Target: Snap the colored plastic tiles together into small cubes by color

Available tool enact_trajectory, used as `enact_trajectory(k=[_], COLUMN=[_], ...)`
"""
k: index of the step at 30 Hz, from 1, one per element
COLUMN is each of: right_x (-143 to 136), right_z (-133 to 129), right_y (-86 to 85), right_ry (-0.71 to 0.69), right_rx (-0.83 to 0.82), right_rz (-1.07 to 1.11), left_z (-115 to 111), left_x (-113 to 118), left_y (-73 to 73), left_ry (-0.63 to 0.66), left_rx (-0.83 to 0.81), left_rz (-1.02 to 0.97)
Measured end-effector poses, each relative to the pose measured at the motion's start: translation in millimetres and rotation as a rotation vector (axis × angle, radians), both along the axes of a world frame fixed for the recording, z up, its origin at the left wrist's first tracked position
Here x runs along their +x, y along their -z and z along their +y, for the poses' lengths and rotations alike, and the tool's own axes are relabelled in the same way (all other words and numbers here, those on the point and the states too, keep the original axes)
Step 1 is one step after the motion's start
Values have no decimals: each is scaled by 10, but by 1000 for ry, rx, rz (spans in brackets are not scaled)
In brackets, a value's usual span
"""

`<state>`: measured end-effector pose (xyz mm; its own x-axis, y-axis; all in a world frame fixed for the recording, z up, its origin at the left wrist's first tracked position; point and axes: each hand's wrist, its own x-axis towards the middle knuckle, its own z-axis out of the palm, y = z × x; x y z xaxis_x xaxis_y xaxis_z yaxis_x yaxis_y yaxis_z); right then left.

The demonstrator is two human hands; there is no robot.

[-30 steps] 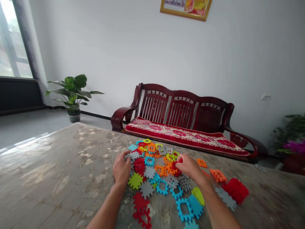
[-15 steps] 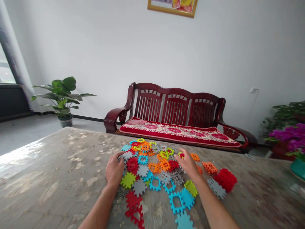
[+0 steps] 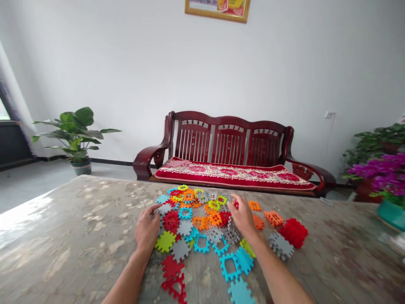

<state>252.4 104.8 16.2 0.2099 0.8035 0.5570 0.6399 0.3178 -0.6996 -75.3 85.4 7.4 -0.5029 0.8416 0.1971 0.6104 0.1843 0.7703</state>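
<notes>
Between my hands, interlocking plastic building tiles (image 3: 184,228) with notched edges lie spread in a loose pile. They are red, orange, blue, green and grey; some are solid, others have window-like openings. At the pile's left edge is my left hand (image 3: 148,228), thumb and index finger apart, fingertips at a light grey tile (image 3: 164,209). My right hand (image 3: 243,217) is over the right side of the pile with thumb and index finger spread. A small red tile (image 3: 236,204) shows between them, and I see no grip on it. The palm sides of both hands are hidden.
A patterned cloth covers the table (image 3: 79,236). At the right are a stack of red tiles (image 3: 294,233), grey tiles (image 3: 281,245) and a teal flower pot (image 3: 390,214). Beyond the far edge stands a wooden bench (image 3: 232,143); a potted plant (image 3: 79,131) is at left.
The whole view has shifted slightly, so the scene sits further left. Both hands stay in nearly the same places at the pile, with a slight shift of the right fingers.
</notes>
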Motion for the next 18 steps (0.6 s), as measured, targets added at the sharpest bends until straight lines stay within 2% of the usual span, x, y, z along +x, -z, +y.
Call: enact_trajectory(k=[4, 7, 13, 18], right_x=[54, 70, -22, -163], right_z=[42, 32, -85, -92], right_y=[19, 30, -109, -228], right_ry=[67, 129, 182, 93], right_rx=[-46, -67, -261, -470], right_rz=[129, 111, -183, -370], left_z=[-3, -3, 1, 1], left_x=[-4, -2, 6, 1], left_y=[11, 7, -6, -2], left_ry=[-5, -6, -3, -1], left_rx=[14, 8, -3, -1], left_rz=[5, 5, -3, -7])
